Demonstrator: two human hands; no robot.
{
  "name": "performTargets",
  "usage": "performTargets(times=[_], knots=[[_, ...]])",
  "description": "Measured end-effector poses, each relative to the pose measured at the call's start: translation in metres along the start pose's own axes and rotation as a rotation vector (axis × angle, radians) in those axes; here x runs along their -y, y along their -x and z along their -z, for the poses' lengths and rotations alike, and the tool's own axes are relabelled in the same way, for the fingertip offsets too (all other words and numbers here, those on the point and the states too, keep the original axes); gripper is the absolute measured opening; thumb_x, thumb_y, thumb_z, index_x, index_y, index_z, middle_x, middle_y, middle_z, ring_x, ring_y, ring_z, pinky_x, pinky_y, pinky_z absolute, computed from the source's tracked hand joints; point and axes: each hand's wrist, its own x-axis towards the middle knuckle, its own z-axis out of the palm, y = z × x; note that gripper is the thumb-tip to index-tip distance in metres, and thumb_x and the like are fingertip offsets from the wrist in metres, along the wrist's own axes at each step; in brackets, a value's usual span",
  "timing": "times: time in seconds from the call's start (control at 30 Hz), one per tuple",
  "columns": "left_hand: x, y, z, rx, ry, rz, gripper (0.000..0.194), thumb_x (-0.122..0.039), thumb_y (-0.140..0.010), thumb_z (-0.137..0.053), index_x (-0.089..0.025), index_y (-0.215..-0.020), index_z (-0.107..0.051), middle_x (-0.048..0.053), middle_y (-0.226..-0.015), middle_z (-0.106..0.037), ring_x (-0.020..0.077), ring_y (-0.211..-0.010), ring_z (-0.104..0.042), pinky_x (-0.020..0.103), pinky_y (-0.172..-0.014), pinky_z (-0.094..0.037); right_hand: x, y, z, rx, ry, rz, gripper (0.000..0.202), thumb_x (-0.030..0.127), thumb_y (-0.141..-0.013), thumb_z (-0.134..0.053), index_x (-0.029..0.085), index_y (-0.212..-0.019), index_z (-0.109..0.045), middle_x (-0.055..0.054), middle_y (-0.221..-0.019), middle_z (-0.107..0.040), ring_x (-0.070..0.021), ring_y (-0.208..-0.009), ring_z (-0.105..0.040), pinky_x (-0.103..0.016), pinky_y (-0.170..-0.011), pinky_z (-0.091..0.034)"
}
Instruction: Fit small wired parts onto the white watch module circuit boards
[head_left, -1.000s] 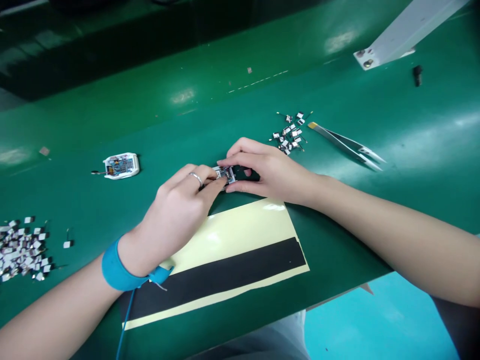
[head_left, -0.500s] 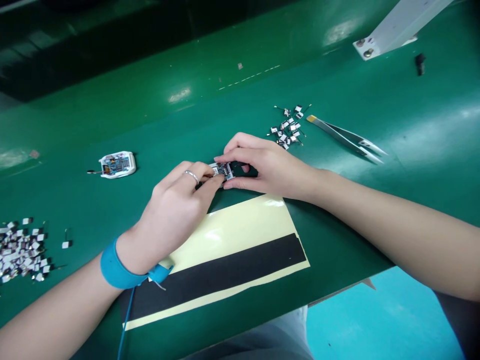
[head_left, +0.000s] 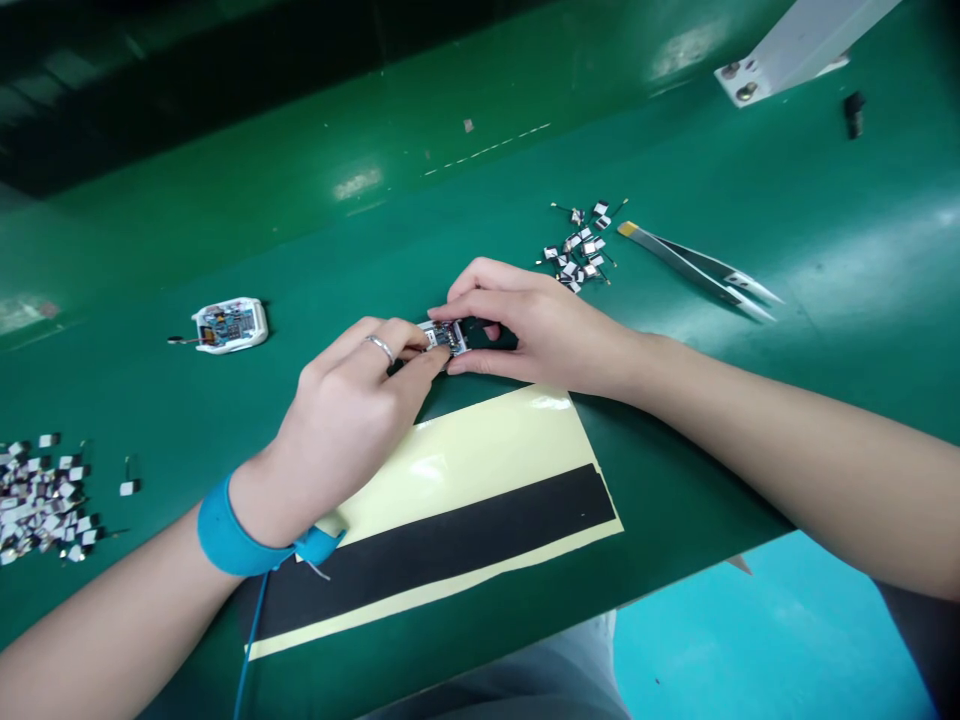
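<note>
Between my two hands, low over the green mat, is a small circuit board (head_left: 448, 337) with a pale casing edge, partly covered by fingers. My left hand (head_left: 358, 395), with a ring and a blue wrist strap (head_left: 244, 530), pinches its left side, thumb and fingertips on the board. From the right, my right hand (head_left: 525, 325) grips the same board, index finger at its far edge and thumb at its near edge. Just below both hands lies a pale yellow sheet (head_left: 480, 445) bearing a black strip (head_left: 465, 550).
To the left sits a white housing with a circuit board (head_left: 231, 325). Small white-and-black wired parts lie in a heap (head_left: 45, 500) at far left and a smaller pile (head_left: 581, 245) beyond my right hand. Tweezers (head_left: 697, 268) rest beside that pile. A white metal bracket (head_left: 780, 60) is bolted at upper right.
Both hands stay on the circuit board with almost the same grip. The view has shifted slightly; nothing else has visibly moved.
</note>
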Motion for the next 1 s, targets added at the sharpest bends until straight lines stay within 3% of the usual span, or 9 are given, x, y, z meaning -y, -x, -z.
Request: performTargets(times=[0.2,0.57,1.0], knots=[[-0.0002,0.0,-0.001,-0.008,0.001,0.002,0.016,-0.018,-0.085,-0.043,-0.02,-0.087,-0.059,0.004,-0.085,-0.06,0.0175,-0.075,-0.055,0.028,-0.064,-0.047,-0.0006,-0.0001,-0.0013,-0.018,0.014,0.036,0.035,0.031,-0.079,-0.057,0.009,-0.106,-0.054,-0.006,-0.094,-0.05,-0.0126,-0.084,-0.05,-0.027,-0.071,-0.046],[0.0,0.0001,-0.0017,-0.029,-0.043,-0.025,0.014,-0.016,-0.083,-0.047,-0.018,-0.086,-0.06,0.004,-0.083,-0.061,0.0168,-0.074,-0.055,0.026,-0.064,-0.046,-0.001,0.0006,-0.0015,-0.03,0.034,0.029,0.032,0.034,-0.08,-0.055,0.013,-0.104,-0.054,-0.004,-0.093,-0.05,-0.0124,-0.083,-0.052,-0.025,-0.067,-0.046],[-0.001,-0.0002,0.0005,-0.009,-0.041,-0.027,0.015,-0.017,-0.084,-0.045,-0.017,-0.085,-0.06,0.004,-0.083,-0.06,0.0169,-0.074,-0.054,0.026,-0.064,-0.047,-0.0013,0.0008,0.0005,-0.042,0.006,0.027,0.028,0.031,-0.082,-0.051,0.012,-0.102,-0.053,-0.005,-0.095,-0.052,-0.0132,-0.085,-0.052,-0.027,-0.073,-0.047]])
